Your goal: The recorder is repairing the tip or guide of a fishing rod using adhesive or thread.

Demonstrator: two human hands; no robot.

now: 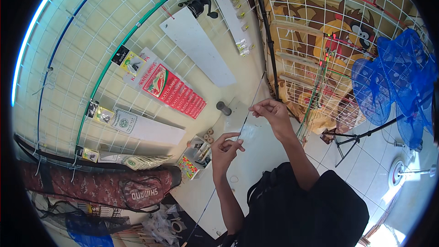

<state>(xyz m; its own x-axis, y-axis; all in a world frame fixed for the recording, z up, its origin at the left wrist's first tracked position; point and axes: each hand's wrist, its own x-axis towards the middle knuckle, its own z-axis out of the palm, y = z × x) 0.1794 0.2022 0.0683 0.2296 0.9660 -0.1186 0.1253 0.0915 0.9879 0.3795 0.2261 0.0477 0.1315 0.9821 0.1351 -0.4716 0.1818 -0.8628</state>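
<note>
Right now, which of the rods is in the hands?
The thin rod, slanting between the left hand and right hand; neither touches the green rod or blue rod.

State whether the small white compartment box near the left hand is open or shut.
The white box is open: uncovered from above, with small multicoloured bead-like pieces visible inside.

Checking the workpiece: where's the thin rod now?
In the head view's centre, the left hand and right hand hold the thin rod slantwise above the white table.
</note>
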